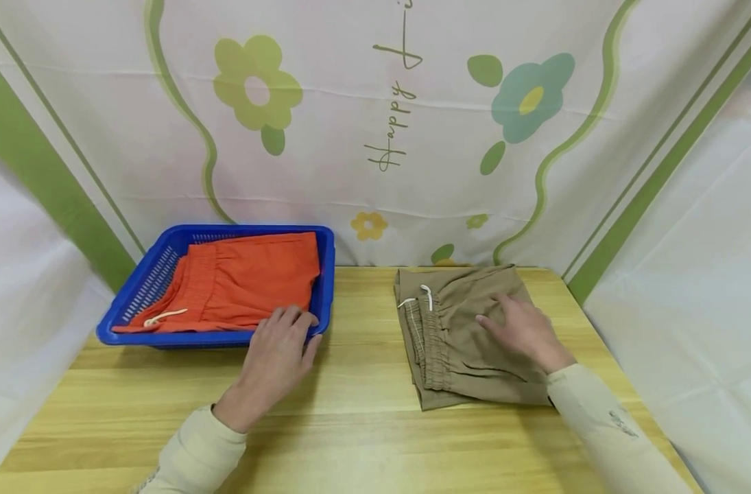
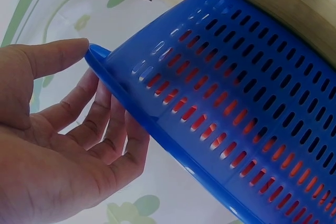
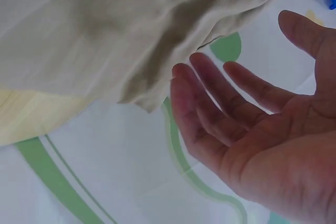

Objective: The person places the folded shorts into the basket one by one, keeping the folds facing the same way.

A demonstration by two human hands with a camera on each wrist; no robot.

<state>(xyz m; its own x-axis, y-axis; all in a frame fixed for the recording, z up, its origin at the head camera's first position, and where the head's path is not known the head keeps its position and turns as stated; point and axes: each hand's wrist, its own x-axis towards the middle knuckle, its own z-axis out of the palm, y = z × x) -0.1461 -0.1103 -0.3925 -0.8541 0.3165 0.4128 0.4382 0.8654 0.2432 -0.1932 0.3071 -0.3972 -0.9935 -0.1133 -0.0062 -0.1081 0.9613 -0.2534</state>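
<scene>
A blue plastic basket (image 1: 333, 274) stands at the back left of the table, with folded orange shorts (image 1: 258, 274) inside. My left hand (image 1: 279, 357) holds the basket's near right corner, fingers hooked over the rim; the left wrist view shows the thumb tip against the rim (image 2: 126, 95). Over on the right lie folded khaki pants (image 1: 474, 343) with an elastic waistband and white drawstring. Above their right half is my right hand (image 1: 523, 329), fingers loosely bent and spread with nothing in them. In the right wrist view its fingertips are close to the khaki cloth (image 3: 152, 40).
The wooden table (image 1: 363, 439) carries both the basket and the pants. A white curtain (image 1: 350, 192) printed with flowers and lettering hangs right behind the table, and more white fabric (image 1: 690, 329) closes off the sides.
</scene>
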